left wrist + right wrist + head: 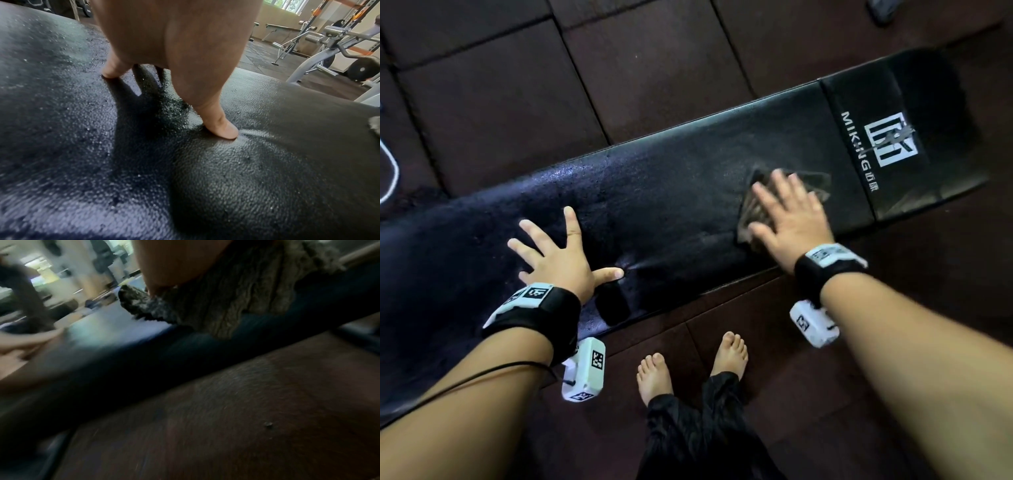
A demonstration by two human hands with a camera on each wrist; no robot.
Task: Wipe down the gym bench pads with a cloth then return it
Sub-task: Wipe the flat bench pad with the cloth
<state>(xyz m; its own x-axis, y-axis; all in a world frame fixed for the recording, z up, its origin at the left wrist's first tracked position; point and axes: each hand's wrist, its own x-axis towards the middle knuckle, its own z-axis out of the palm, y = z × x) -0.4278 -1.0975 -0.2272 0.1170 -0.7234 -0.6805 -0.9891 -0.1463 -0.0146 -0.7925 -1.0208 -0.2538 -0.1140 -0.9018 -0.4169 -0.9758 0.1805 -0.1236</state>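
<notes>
A long black gym bench pad [654, 192] runs across the head view, with a white logo near its right end. My right hand [787, 212] lies flat with spread fingers on a grey-brown cloth [815, 181] and presses it onto the pad just left of the logo. The right wrist view is blurred and shows the cloth [236, 301] under my palm. My left hand [558, 253] rests on the pad farther left, fingers splayed and straight. In the left wrist view its thumb [220, 125] dents the textured pad [267, 162].
Dark rubber floor tiles [500, 102] surround the bench. My bare feet [654, 377] stand at its near edge. A white cord [390, 171] lies on the floor at far left. Weight racks and machines [329, 40] stand beyond the bench.
</notes>
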